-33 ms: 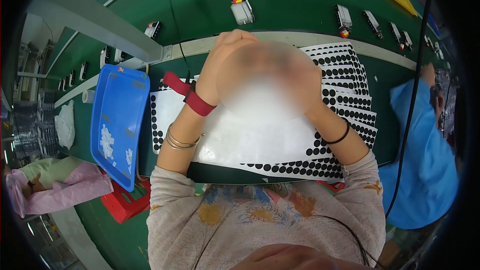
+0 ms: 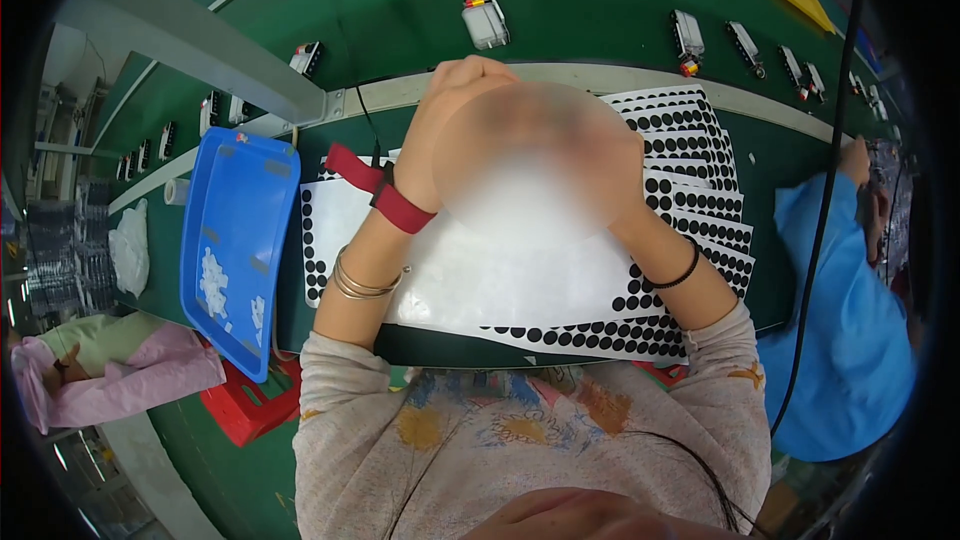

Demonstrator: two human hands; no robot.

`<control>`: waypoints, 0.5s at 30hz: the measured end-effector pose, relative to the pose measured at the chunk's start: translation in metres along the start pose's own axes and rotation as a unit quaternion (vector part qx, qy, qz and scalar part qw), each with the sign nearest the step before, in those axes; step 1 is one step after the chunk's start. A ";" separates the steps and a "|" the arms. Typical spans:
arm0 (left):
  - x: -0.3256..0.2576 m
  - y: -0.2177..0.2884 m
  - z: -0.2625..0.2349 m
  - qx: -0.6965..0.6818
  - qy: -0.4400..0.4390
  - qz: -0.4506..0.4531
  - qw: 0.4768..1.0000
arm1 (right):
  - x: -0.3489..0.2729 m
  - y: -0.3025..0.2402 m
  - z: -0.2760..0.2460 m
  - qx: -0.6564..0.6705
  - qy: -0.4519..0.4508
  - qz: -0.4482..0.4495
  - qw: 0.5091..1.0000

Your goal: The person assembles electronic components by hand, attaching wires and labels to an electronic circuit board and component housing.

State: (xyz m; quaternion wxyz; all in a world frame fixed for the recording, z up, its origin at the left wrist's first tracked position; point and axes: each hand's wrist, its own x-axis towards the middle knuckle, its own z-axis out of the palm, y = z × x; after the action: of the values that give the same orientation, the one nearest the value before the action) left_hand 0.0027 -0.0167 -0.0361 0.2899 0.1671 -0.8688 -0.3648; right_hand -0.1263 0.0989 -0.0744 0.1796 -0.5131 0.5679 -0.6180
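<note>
Right of the tray [image 2: 235, 215], the left hand [image 2: 450, 120] and right hand [image 2: 612, 165] are over a mostly bare sheet [image 2: 510, 285]; blur hides their grip, so I can't tell it. Looks partway: dots [image 2: 652, 185] remain farther right.

Illumination is moderately bright; soft glare marks the white sheet [image 2: 510, 285]. An oval blur obscures much of both hands [image 2: 448, 130]. Fisheye distortion bends peripheral edges; corners fall to black
</note>
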 end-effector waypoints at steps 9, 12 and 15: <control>-0.001 0.009 0.013 -0.002 0.112 0.003 0.994 | -0.002 0.002 -0.001 0.084 0.040 0.002 0.996; -0.004 0.011 0.021 -0.032 0.123 0.004 0.992 | -0.004 0.000 -0.004 0.064 0.043 -0.001 0.997; -0.004 0.012 0.021 -0.071 0.117 -0.025 0.990 | -0.004 0.004 -0.009 0.075 0.041 -0.018 0.996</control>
State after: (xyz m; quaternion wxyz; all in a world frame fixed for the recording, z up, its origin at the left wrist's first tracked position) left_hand -0.0082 0.0053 -0.0408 0.3920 0.2093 -0.7965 -0.4101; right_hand -0.1335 0.1059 -0.0784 0.1832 -0.4828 0.5172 -0.6825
